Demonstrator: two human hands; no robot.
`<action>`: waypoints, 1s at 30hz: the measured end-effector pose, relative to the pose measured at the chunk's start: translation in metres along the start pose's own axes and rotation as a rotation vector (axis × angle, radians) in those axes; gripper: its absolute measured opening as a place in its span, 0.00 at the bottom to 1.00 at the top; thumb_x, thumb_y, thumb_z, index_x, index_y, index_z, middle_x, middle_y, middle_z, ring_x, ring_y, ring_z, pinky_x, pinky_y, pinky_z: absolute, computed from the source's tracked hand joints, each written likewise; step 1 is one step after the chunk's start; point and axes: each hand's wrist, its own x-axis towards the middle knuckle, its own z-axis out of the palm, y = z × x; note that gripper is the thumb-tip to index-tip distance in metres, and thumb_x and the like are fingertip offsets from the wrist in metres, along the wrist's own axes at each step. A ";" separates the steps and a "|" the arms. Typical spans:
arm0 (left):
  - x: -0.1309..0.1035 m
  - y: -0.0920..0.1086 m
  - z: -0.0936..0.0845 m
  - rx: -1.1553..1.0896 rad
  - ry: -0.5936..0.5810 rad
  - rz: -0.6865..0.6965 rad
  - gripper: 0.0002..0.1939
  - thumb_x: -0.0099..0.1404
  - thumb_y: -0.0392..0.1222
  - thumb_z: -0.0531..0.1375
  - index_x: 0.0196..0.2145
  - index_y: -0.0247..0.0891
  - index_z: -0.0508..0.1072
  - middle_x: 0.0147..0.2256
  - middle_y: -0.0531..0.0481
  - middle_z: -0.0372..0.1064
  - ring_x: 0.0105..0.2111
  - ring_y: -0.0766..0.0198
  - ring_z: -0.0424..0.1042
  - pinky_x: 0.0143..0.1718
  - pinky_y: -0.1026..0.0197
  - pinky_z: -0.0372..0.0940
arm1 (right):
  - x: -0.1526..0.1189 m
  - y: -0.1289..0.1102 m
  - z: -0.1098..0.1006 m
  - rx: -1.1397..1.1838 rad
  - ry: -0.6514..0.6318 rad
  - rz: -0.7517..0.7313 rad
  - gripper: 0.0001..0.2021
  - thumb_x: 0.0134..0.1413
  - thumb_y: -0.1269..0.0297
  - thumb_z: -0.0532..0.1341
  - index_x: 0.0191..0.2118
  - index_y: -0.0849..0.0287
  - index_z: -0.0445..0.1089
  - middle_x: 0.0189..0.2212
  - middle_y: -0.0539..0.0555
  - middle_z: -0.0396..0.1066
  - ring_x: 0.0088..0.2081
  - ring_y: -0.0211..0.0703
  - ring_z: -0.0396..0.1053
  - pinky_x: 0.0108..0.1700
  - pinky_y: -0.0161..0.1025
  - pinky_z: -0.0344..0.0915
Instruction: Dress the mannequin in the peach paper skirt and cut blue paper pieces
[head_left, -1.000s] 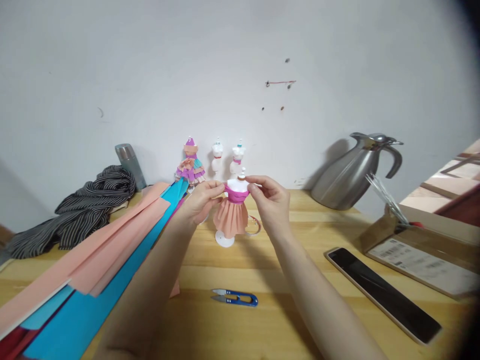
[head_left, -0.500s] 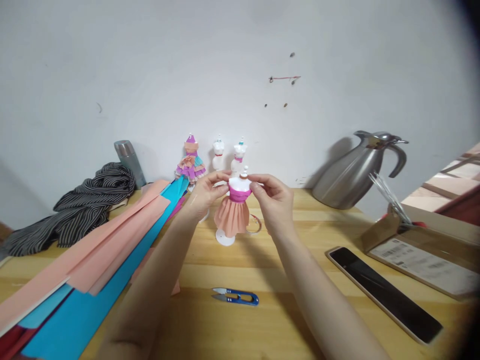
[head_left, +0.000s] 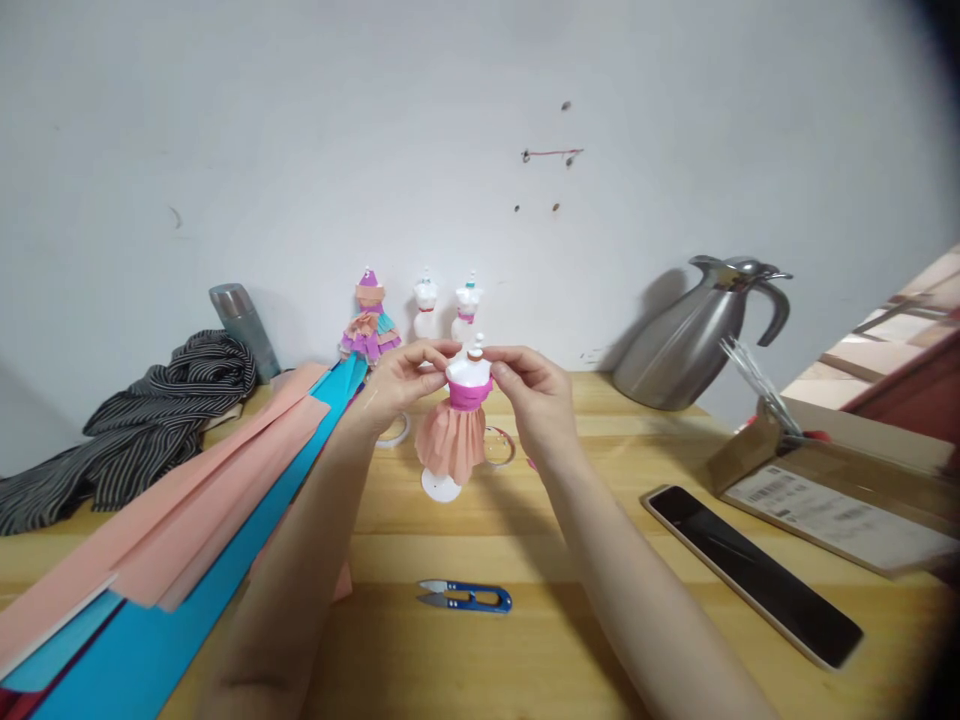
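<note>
A miniature white dress form [head_left: 469,372] leans slightly between my two hands above the table. It wears a magenta band [head_left: 468,394] round the chest and a pleated peach paper skirt [head_left: 450,440]; its round white base shows below. My left hand [head_left: 405,380] is closed, thumb and fingertips pinching at the form's left shoulder and the band's upper edge. On the opposite side, my right hand [head_left: 534,395] pinches at the other shoulder, its thumb by the end of the magenta band. Exactly what lies between the fingertips is hard to see.
Blue thread snips [head_left: 466,597] lie in front. Peach and blue crepe paper [head_left: 225,500] spreads leftward, near a striped cloth [head_left: 176,400] and a flask [head_left: 244,330]. Other dress forms [head_left: 426,305] stand behind. Rightward are a steel jug [head_left: 690,340], a phone [head_left: 750,575] and a cardboard box [head_left: 840,500].
The whole view has shifted, so most things sit a little further left. My hands keep their pinch on the dress form, and the magenta band's right end now sticks out slightly.
</note>
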 end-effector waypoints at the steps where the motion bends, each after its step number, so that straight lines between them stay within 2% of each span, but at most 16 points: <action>1: -0.001 0.002 0.000 0.016 -0.006 0.005 0.06 0.56 0.42 0.65 0.28 0.37 0.73 0.49 0.43 0.69 0.51 0.55 0.68 0.54 0.51 0.60 | 0.000 0.000 0.000 0.000 -0.008 0.005 0.06 0.51 0.67 0.61 0.34 0.56 0.76 0.37 0.52 0.78 0.42 0.46 0.74 0.48 0.45 0.68; 8: -0.005 0.023 0.005 0.260 -0.080 0.016 0.04 0.57 0.40 0.64 0.28 0.37 0.74 0.51 0.43 0.68 0.51 0.55 0.68 0.53 0.51 0.61 | -0.001 -0.003 -0.001 0.033 -0.028 0.048 0.05 0.50 0.66 0.62 0.33 0.55 0.76 0.35 0.51 0.78 0.40 0.45 0.74 0.47 0.45 0.68; 17: -0.005 0.030 0.015 0.319 -0.087 -0.012 0.08 0.52 0.39 0.67 0.24 0.35 0.71 0.50 0.44 0.68 0.50 0.56 0.68 0.52 0.50 0.62 | 0.003 -0.007 -0.011 0.008 -0.166 -0.039 0.08 0.50 0.69 0.62 0.32 0.52 0.78 0.39 0.52 0.75 0.46 0.46 0.70 0.51 0.47 0.64; 22: -0.007 0.028 0.013 0.270 -0.128 -0.034 0.09 0.53 0.40 0.67 0.25 0.34 0.71 0.46 0.44 0.71 0.47 0.58 0.70 0.51 0.53 0.63 | 0.007 -0.007 -0.018 0.041 -0.256 -0.019 0.10 0.51 0.71 0.61 0.33 0.49 0.79 0.40 0.51 0.73 0.47 0.45 0.69 0.52 0.48 0.63; 30: -0.006 0.025 0.014 0.069 -0.021 -0.011 0.07 0.56 0.41 0.65 0.30 0.36 0.72 0.39 0.47 0.74 0.42 0.61 0.72 0.45 0.58 0.65 | 0.002 -0.015 -0.019 -0.033 -0.338 -0.097 0.11 0.56 0.67 0.59 0.39 0.47 0.78 0.46 0.53 0.71 0.50 0.46 0.68 0.54 0.49 0.63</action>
